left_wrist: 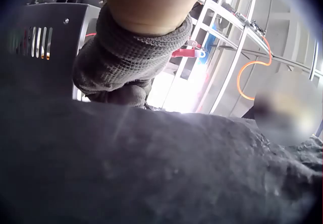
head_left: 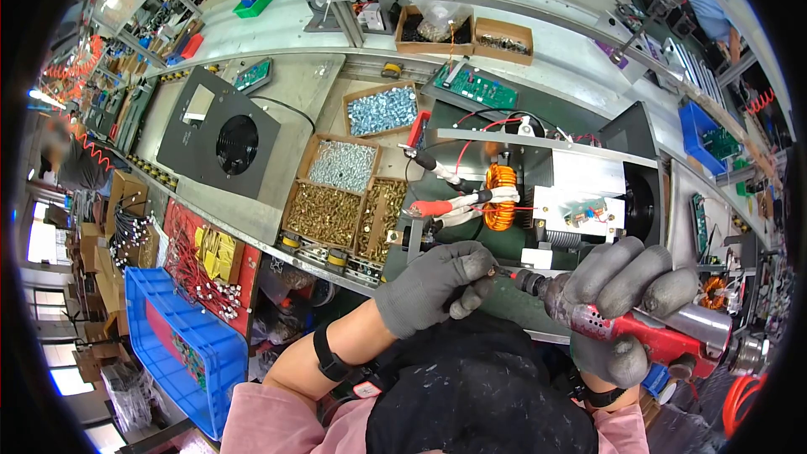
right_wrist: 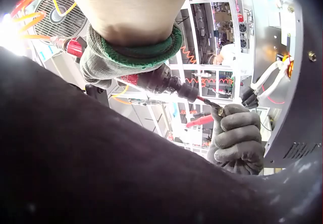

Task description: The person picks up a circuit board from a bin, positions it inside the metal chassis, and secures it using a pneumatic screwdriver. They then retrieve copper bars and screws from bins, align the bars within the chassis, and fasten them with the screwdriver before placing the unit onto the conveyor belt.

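The right hand curls its fingers round the red power driver, which is best kept level and steady. The left hand pinches a small brass-coloured fastener at the tip of the bit; seating it straight matters, with gloved fingertips clear of any rotation. Beyond, the orange coil sits in the open unit.

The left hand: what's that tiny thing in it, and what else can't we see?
- Right wrist view: what the tiny thing in the left hand is; too small.
- Left wrist view: the left fingertips; dark cloth hides them.
- Left wrist view: something at the right edge; too blurred.
- Head view: what's inside the bag; shiny plastic hides it.
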